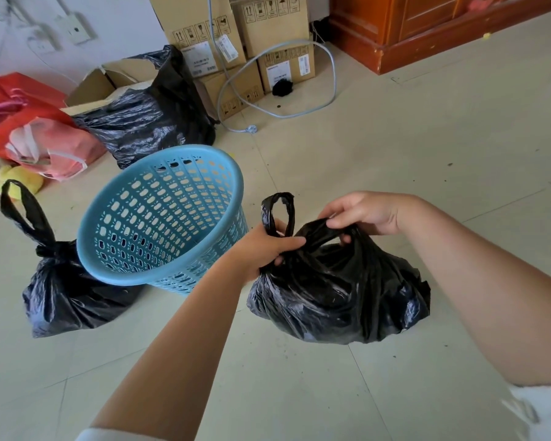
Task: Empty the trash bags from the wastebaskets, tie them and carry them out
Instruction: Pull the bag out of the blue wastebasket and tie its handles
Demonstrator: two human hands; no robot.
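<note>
3 black trash bags: one full bag (337,294) lower center-right on the floor (427,154), untied; one knotted bag (67,291) at left; one large bag (150,119) upper left. 1 blue wastebasket (159,218), tilted, center-left, no liner. Left hand (264,246) grips one handle loop, fingers curled round it. Right hand (363,214) pinches the other handle from above, wrist bent down. 4 cardboard boxes (268,23) stacked at top.
</note>
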